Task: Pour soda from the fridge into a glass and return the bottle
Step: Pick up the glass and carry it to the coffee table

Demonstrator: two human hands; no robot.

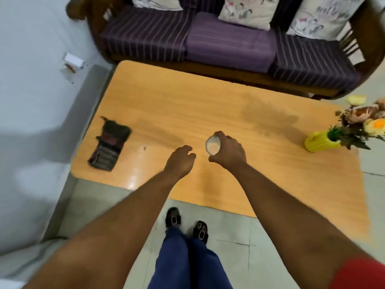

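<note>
Right hand (228, 152) grips the upright glass (213, 145) from its right, over the worktop (187, 105); left hand (180, 161), loosely curled and empty, hovers just left

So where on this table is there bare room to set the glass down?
Most of the table is bare: the far half toward the sofa, and between the dark pouch and the hands. Only the right end by the yellow vase is crowded.

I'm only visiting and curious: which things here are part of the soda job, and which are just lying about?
Part of the job:
- glass, held in the right hand
- left hand, empty beside it

Just lying about:
- dark pouch on the table
- yellow flower vase
- purple sofa
</note>
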